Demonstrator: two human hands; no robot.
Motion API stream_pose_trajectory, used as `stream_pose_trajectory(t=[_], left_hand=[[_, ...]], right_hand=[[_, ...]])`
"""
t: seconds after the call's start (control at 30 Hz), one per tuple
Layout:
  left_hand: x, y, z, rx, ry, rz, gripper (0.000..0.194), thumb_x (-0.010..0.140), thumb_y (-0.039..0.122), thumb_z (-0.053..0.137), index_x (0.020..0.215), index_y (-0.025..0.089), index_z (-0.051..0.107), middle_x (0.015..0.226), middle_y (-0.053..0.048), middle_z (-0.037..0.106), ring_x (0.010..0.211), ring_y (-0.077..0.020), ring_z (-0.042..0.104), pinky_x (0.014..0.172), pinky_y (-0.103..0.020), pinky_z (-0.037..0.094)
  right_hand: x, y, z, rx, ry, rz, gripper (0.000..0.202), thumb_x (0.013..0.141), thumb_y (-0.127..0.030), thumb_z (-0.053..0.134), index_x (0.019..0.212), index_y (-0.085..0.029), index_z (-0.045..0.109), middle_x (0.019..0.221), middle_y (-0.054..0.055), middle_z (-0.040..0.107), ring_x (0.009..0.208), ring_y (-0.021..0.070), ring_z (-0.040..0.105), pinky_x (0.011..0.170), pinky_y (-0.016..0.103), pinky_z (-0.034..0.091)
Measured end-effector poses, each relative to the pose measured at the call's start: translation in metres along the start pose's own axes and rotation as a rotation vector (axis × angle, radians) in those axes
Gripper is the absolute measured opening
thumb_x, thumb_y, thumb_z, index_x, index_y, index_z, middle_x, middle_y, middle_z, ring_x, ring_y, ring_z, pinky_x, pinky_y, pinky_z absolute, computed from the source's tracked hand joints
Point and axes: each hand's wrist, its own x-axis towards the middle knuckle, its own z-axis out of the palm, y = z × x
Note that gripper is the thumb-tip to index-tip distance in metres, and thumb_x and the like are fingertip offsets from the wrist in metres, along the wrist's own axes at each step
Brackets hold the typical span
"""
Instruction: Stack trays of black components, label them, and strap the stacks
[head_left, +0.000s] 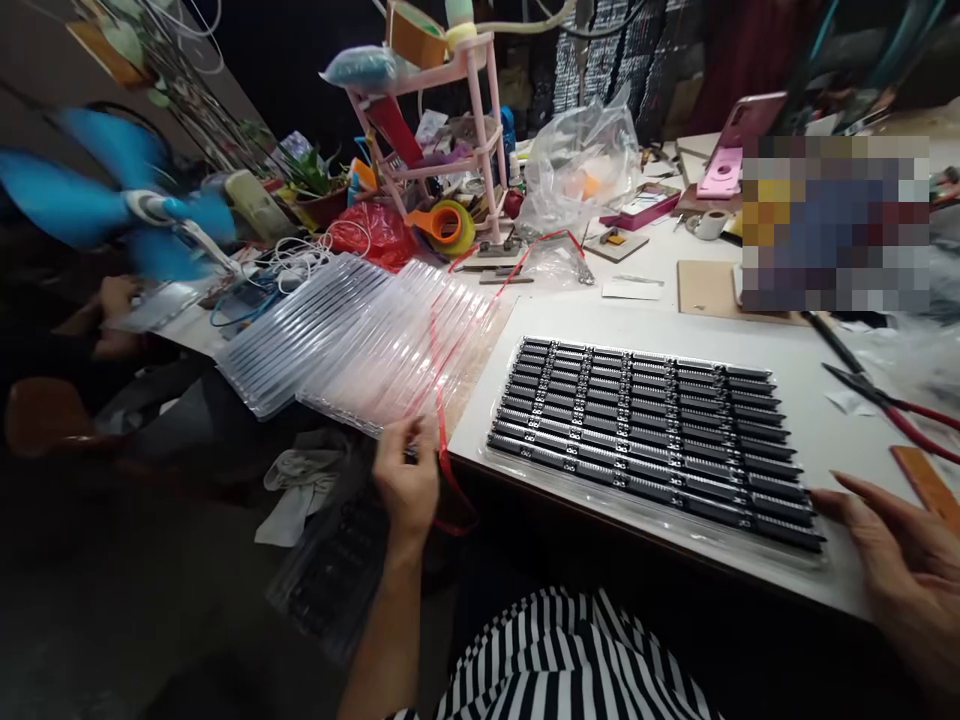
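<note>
A clear plastic tray (517, 465) lies on the white board, filled with rows of black strip-shaped parts with metal pins (645, 430). At its right end is my right hand (892, 560), fingers stretched and apart, the tips at the tray's corner. My left hand (407, 470) is closed beside the table's front edge, near the corner of an upside-down-looking ribbed clear tray (390, 350) and a red strap (442, 440). What its curled fingers hold, if anything, is hidden. Another ribbed clear tray (292, 330) overlaps to the left.
A blue fan (150, 205) spins at left, near another person's hand (118, 297). Behind stand a pink rack (480, 130), tape rolls (442, 225) and a plastic bag (581, 160). Red-handled pliers (892, 400) lie at right. Below left is a dark, see-through tray (330, 560).
</note>
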Motion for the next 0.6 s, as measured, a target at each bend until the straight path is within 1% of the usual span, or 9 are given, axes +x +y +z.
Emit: stream_pose_trajectory(t=[0.07,0.13,0.17,0.23,0.3,0.37,0.43,0.53,0.6], left_hand=[[0.010,-0.022,-0.008,0.032,0.254,-0.124,0.026,0.079,0.039,0.062,0.093,0.017,0.056,0.081,0.000,0.052,0.072,-0.0127,0.051,0.070,-0.027,0.043],[0.019,-0.045,-0.013,-0.072,0.359,-0.298,0.039,0.070,0.044,0.069,0.092,0.017,0.050,0.075,0.004,0.045,0.065,-0.0099,0.045,0.063,-0.024,0.039],[0.023,-0.056,-0.014,-0.161,0.350,-0.398,0.043,0.067,0.047,0.070,0.089,0.017,0.048,0.073,0.005,0.043,0.063,-0.0092,0.044,0.059,-0.023,0.037],[0.028,-0.072,-0.012,-0.339,0.264,-0.582,0.047,0.064,0.055,0.068,0.083,0.017,0.048,0.069,0.006,0.044,0.059,-0.0085,0.042,0.054,-0.022,0.033],[0.030,-0.077,-0.008,-0.438,0.199,-0.644,0.049,0.060,0.055,0.070,0.080,0.015,0.050,0.068,0.005,0.047,0.059,-0.0080,0.043,0.053,-0.022,0.032],[0.031,-0.069,-0.004,-0.467,0.256,-0.544,0.046,0.058,0.048,0.075,0.082,0.015,0.051,0.073,0.003,0.052,0.064,-0.0080,0.048,0.060,-0.022,0.037],[0.031,-0.053,-0.002,-0.523,0.314,-0.413,0.044,0.062,0.040,0.074,0.092,0.017,0.051,0.081,0.001,0.058,0.071,-0.0101,0.056,0.067,-0.024,0.043],[0.032,-0.023,-0.005,-0.676,0.289,-0.318,0.047,0.073,0.035,0.066,0.113,0.024,0.044,0.084,-0.001,0.064,0.072,-0.0161,0.064,0.065,-0.031,0.050],[0.034,-0.007,-0.010,-0.736,0.276,-0.299,0.050,0.076,0.032,0.063,0.121,0.027,0.042,0.080,-0.001,0.067,0.068,-0.0182,0.066,0.062,-0.034,0.054]], right_hand=[[0.002,-0.007,-0.003,0.063,-0.015,0.092,0.038,0.082,-0.053,0.051,0.116,-0.038,0.060,0.108,0.002,0.068,0.088,0.0279,0.065,0.080,0.044,0.055],[0.003,-0.010,-0.004,0.105,-0.051,0.106,0.038,0.082,-0.055,0.048,0.114,-0.039,0.060,0.111,0.000,0.066,0.091,0.0297,0.063,0.085,0.048,0.054],[0.003,-0.010,-0.005,0.122,-0.065,0.097,0.038,0.083,-0.056,0.045,0.115,-0.040,0.059,0.112,-0.001,0.065,0.093,0.0309,0.063,0.086,0.050,0.053],[0.002,-0.010,-0.006,0.154,-0.078,0.069,0.039,0.084,-0.059,0.040,0.116,-0.042,0.056,0.114,-0.002,0.063,0.099,0.0333,0.060,0.086,0.053,0.052],[0.003,-0.009,-0.007,0.181,-0.079,0.045,0.040,0.083,-0.060,0.039,0.114,-0.041,0.056,0.115,-0.003,0.062,0.103,0.0347,0.058,0.082,0.052,0.053],[0.004,-0.006,-0.006,0.191,-0.078,0.034,0.043,0.081,-0.062,0.039,0.112,-0.039,0.057,0.115,-0.002,0.063,0.104,0.0341,0.058,0.079,0.049,0.054],[0.007,-0.003,-0.003,0.194,-0.068,0.044,0.045,0.077,-0.062,0.042,0.109,-0.035,0.061,0.111,0.001,0.065,0.102,0.0320,0.060,0.071,0.044,0.056],[0.011,0.004,0.003,0.229,-0.052,0.048,0.045,0.073,-0.058,0.050,0.104,-0.030,0.065,0.105,0.002,0.068,0.103,0.0280,0.060,0.056,0.033,0.055],[0.012,0.006,0.004,0.295,-0.036,0.035,0.041,0.076,-0.053,0.052,0.106,-0.028,0.065,0.107,0.003,0.068,0.107,0.0250,0.059,0.053,0.028,0.053]])
